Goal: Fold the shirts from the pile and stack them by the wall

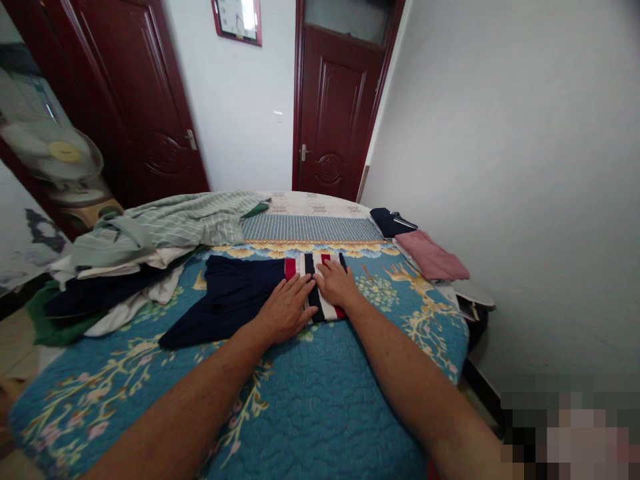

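A navy garment (240, 287) with red, white and black stripes at its right end lies flat and partly folded on the blue floral bed cover (310, 400). My left hand (287, 310) rests on the garment beside the striped part, fingers stretched out and pointing away from me. On the striped part lies my right hand (337, 283), its fingers also spread flat. The two hands are close together, and neither grasps the cloth. Some of the stripes are hidden under them.
A loose heap of clothes with a striped green-grey garment (200, 217) on top lies at the left. Folded pink (433, 255) and dark navy (393, 222) clothes sit at the right edge, near the wall. A fan (55, 153) stands at the far left.
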Demonstrator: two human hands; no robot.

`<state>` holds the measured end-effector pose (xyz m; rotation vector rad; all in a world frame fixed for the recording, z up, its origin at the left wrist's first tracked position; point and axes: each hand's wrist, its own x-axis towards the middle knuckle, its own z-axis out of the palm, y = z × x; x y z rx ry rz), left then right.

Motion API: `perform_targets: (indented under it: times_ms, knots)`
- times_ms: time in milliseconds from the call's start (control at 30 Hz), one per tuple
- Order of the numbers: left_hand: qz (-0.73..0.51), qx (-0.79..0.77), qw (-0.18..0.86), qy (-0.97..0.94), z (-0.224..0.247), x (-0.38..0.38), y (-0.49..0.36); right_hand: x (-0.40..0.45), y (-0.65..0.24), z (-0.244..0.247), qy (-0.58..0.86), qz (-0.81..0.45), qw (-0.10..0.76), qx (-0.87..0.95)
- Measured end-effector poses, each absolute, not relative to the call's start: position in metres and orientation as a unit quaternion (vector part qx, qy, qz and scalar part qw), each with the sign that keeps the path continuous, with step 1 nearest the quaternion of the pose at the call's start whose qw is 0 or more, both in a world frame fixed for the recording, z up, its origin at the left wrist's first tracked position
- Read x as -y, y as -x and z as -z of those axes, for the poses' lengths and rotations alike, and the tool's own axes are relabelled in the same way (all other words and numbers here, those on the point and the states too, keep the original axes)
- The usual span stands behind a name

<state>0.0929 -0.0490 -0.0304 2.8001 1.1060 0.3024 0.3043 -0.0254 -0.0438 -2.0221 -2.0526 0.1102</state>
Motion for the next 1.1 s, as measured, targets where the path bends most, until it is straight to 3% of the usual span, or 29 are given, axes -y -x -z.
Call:
perform_targets:
  times_ms: [500,633,933,1100]
  knots:
    - [-0.055,-0.384,0.063,-0.92,0.037,0.047,-0.097,0.003,-0.334,0.05,0.758,-0.029,0.166,0.63]
    - [-0.054,-0.382,0.055,-0.921,0.041,0.047,-0.096,0.022,-0.324,0.051,0.753,0.033,0.183,0.631]
    - [-0.039,-0.36,0.104,-0.926,0.03,0.046,-0.088,0.1,-0.325,0.057,0.754,0.037,0.161,0.636]
    - [-0.155,-0.355,0.094,-0.917,0.014,0.036,-0.059,0.094,-0.338,0.054,0.753,0.019,0.203,0.626]
